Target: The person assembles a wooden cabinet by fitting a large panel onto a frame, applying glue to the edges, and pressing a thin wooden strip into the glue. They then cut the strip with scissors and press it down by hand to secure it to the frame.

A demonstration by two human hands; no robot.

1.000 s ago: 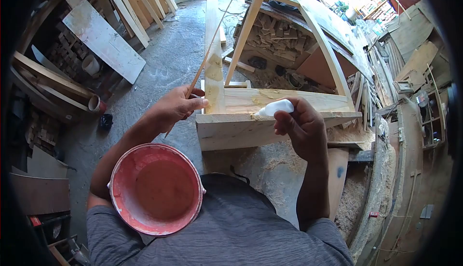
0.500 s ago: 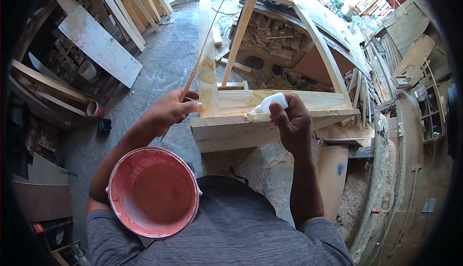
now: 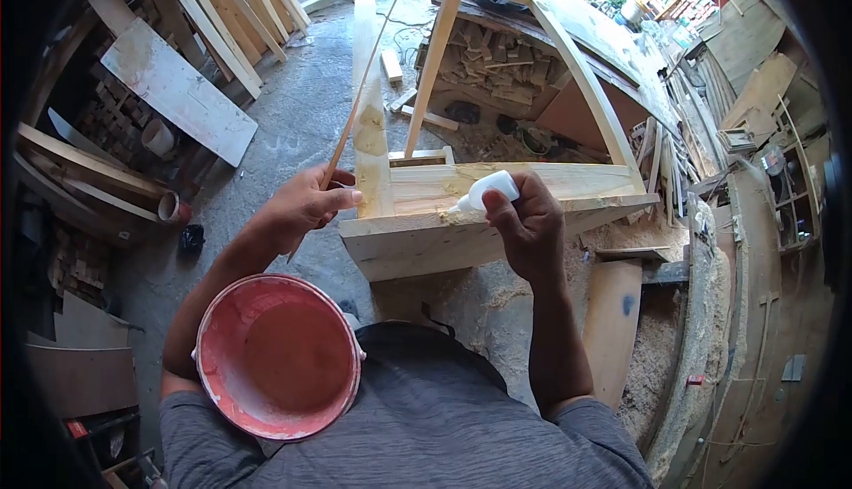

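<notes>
My right hand (image 3: pixel 530 216) grips a small white squeeze bottle (image 3: pixel 493 193), tilted so its nozzle points down and left. The nozzle tip is at the near edge of a pale wooden frame (image 3: pixel 532 184), by a yellowish rough patch on the wood. My left hand (image 3: pixel 311 203) is closed around a long, thin wooden strip (image 3: pixel 359 103), which slants up along the frame's left upright. The left thumb is close to the frame's corner. Over my left forearm sits a pink-stained bucket (image 3: pixel 344 400) with reddish-brown material (image 3: pixel 297 356) inside; how it is held up is hidden.
Stacked boards (image 3: pixel 240 1) and a pale panel (image 3: pixel 177 90) stand on the left. Offcuts (image 3: pixel 497 63) lie in a heap behind the frame. A curved wooden piece (image 3: pixel 612 320) and sawdust (image 3: pixel 652 365) are on the right.
The frame, both hands and the bottle sit slightly farther left in the view. The nozzle stays at about the same spot on the wood, and both grips are unchanged.
</notes>
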